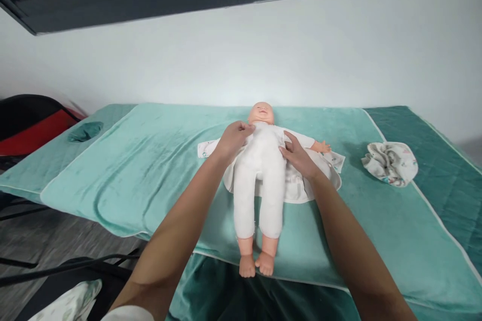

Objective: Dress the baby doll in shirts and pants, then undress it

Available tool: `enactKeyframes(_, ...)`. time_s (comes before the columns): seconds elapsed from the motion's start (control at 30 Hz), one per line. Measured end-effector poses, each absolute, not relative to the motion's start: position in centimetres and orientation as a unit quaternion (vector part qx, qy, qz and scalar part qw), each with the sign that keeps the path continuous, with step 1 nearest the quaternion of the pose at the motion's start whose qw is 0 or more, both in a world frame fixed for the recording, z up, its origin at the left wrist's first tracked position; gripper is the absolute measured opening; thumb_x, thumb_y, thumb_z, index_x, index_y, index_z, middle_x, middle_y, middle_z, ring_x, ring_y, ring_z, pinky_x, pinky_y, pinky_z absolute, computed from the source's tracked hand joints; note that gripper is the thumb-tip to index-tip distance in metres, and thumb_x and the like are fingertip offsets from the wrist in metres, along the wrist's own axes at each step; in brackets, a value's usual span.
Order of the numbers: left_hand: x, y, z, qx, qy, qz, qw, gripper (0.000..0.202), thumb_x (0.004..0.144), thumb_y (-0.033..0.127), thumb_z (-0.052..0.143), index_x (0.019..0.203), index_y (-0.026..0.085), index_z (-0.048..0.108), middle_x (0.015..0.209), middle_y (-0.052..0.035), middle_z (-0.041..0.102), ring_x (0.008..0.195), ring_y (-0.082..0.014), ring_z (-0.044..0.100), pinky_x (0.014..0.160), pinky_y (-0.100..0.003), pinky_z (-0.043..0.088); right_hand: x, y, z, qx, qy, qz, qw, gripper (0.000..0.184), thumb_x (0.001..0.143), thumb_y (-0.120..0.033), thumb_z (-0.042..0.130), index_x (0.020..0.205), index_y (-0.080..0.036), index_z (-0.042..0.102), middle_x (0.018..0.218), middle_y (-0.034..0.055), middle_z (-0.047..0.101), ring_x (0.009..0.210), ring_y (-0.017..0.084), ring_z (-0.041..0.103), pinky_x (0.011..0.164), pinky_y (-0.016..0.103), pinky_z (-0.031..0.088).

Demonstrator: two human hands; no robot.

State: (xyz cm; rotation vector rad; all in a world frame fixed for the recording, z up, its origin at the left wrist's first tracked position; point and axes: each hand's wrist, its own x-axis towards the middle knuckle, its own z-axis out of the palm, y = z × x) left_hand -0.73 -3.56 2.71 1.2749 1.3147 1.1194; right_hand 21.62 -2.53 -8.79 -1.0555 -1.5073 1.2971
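A baby doll (261, 150) in a white body suit lies on its back, head toward the wall and bare feet toward me. Under its torso a white printed baby garment (297, 190) is spread, one sleeve (206, 149) out to the left. My left hand (235, 138) is closed in a pinch at the doll's shoulder on the left; what its fingers hold is hidden. That side's doll arm is also covered. My right hand (297, 155) touches the doll's other side, thumb and fingers apart. The doll's arm there stretches outward beyond my hand.
A bunched printed cloth item (391, 163) lies on the green covered bed (150, 160) at right. The bed has a face hole (86, 131) at left and stands against a white wall (241, 60). A red and black chair (33, 125) and another cloth (71, 303) are at left.
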Motion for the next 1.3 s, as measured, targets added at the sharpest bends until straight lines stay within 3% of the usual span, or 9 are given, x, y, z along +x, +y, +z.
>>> enactKeyframes(0.1,-0.8,-5.6,4.9,0.541,0.471,0.402,0.569,0.029,0.08,0.042,0.074,0.076,0.016,0.061,0.099,-0.0074,0.069,0.086,-0.0185,0.07,0.082,-0.035,0.056,21.7,-2.6,-8.8,-0.428,-0.604,0.518,0.429,0.083,0.089,-0.055,0.063,0.156,-0.025,0.023,0.104,0.0029,0.064,0.093,0.019,0.061,0.09,0.038,0.052)
enactKeyframes(0.23,-1.7,-7.4,6.2,0.556,0.451,0.418,0.559,0.027,0.082,0.043,0.071,0.084,0.017,0.066,0.123,-0.0095,0.069,0.094,-0.0206,0.072,0.092,-0.041,0.057,21.6,-2.7,-8.7,-0.431,-0.604,0.513,0.432,0.083,0.089,-0.055,0.063,0.156,-0.024,0.023,0.107,0.0037,0.062,0.093,0.018,0.061,0.091,0.039,0.051)
enactKeyframes(0.47,-3.8,-9.5,1.7,0.584,0.615,0.411,0.334,0.025,0.084,0.044,0.063,0.093,0.021,0.066,0.108,-0.0059,0.071,0.1,-0.0217,0.066,0.092,-0.037,0.052,21.5,-2.9,-8.3,-0.428,-0.602,0.516,0.434,0.084,0.089,-0.053,0.062,0.156,-0.021,0.023,0.112,0.0068,0.063,0.098,0.02,0.062,0.096,0.039,0.049)
enactKeyframes(0.57,-4.9,-10.5,-0.3,0.637,0.65,0.324,0.259,0.028,0.079,0.048,0.067,0.091,0.023,0.063,0.097,-0.0033,0.069,0.085,-0.0202,0.062,0.077,-0.033,0.049,21.4,-2.9,-8.3,-0.427,-0.606,0.513,0.433,0.082,0.089,-0.053,0.061,0.155,-0.023,0.024,0.113,0.0067,0.063,0.098,0.02,0.062,0.095,0.039,0.05)
enactKeyframes(0.73,-4.6,-11.8,-0.1,0.674,0.652,0.227,0.262,0.033,0.083,0.048,0.062,0.068,0.023,0.047,0.065,0.0033,0.05,0.061,-0.0159,0.046,0.056,-0.029,0.033,21.4,-3.0,-8.2,-0.436,-0.609,0.505,0.43,0.083,0.09,-0.053,0.061,0.156,-0.02,0.024,0.112,0.008,0.062,0.098,0.02,0.062,0.096,0.04,0.05)
enactKeyframes(0.93,-1.4,-13.6,1.9,0.735,0.545,0.238,0.324,0.021,0.087,0.037,0.059,0.073,0.024,0.05,0.07,0.0028,0.055,0.065,-0.0156,0.047,0.059,-0.029,0.037,21.5,-2.9,-8.4,-0.433,-0.615,0.5,0.429,0.079,0.09,-0.055,0.06,0.154,-0.023,0.026,0.105,0.0042,0.062,0.091,0.018,0.059,0.091,0.039,0.05)
enactKeyframes(1.03,-1.5,-13.0,1.4,0.729,0.515,0.29,0.344,0.019,0.091,0.04,0.055,0.08,0.024,0.058,0.08,0.0,0.065,0.074,-0.0171,0.058,0.068,-0.03,0.047,21.6,-3.0,-8.4,-0.439,-0.617,0.498,0.423,0.078,0.09,-0.055,0.06,0.154,-0.024,0.027,0.107,0.0042,0.062,0.091,0.018,0.059,0.093,0.04,0.05)
enactKeyframes(1.13,-1.9,-10.9,-0.3,0.702,0.544,0.406,0.215,0.019,0.095,0.037,0.05,0.097,0.024,0.063,0.108,-0.0058,0.071,0.105,-0.0213,0.065,0.094,-0.036,0.051,21.6,-3.1,-8.2,-0.445,-0.616,0.499,0.417,0.079,0.09,-0.055,0.06,0.155,-0.024,0.026,0.11,0.0049,0.062,0.096,0.019,0.06,0.097,0.041,0.049)
enactKeyframes(1.3,-0.4,-5.7,-2.5,0.773,0.526,0.329,0.133,0.043,0.098,0.039,0.046,0.136,0.021,0.054,0.155,-0.0116,0.048,0.148,-0.0256,0.039,0.124,-0.047,0.029,21.4,-3.4,-7.5,-0.436,-0.612,0.512,0.416,0.075,0.09,-0.051,0.06,0.152,-0.025,0.027,0.118,0.0076,0.061,0.101,0.02,0.061,0.098,0.042,0.05)
